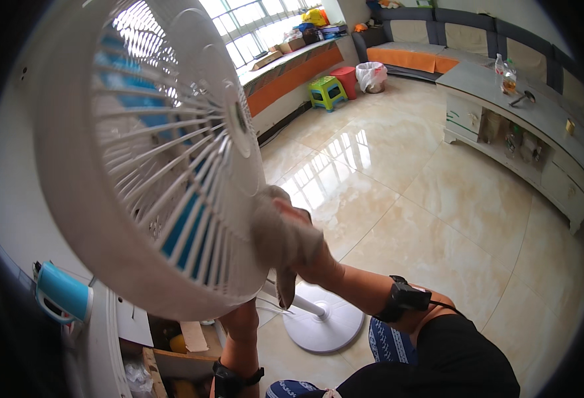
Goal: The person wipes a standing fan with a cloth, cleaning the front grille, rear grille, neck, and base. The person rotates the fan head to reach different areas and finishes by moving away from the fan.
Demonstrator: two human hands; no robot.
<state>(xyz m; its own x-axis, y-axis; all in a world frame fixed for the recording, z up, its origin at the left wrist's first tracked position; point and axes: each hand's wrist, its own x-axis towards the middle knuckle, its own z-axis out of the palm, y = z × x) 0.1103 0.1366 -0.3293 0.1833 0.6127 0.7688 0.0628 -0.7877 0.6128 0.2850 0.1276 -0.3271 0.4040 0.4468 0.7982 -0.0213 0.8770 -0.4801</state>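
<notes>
A white standing fan [192, 298] with blue blades behind its ribbed grille fills the left of the view, its head tilted. Its pole runs down to a round white base [335, 331] on the floor. Against the right edge of the grille, my right hand [308, 255] presses a grey-brown cloth [275, 232], slightly blurred, with one end hanging down. My left hand [240, 317] reaches up behind the lower part of the fan head; only the wrist area shows and its fingers are hidden.
At lower left are a blue kettle [64, 292] and an open drawer [179, 361] with assorted items. A grey-topped cabinet [504, 99] carries bottles and a dark ladle-like item. A green stool [327, 93], a red bin [347, 81] and a lined bin [373, 78] stand beneath the window.
</notes>
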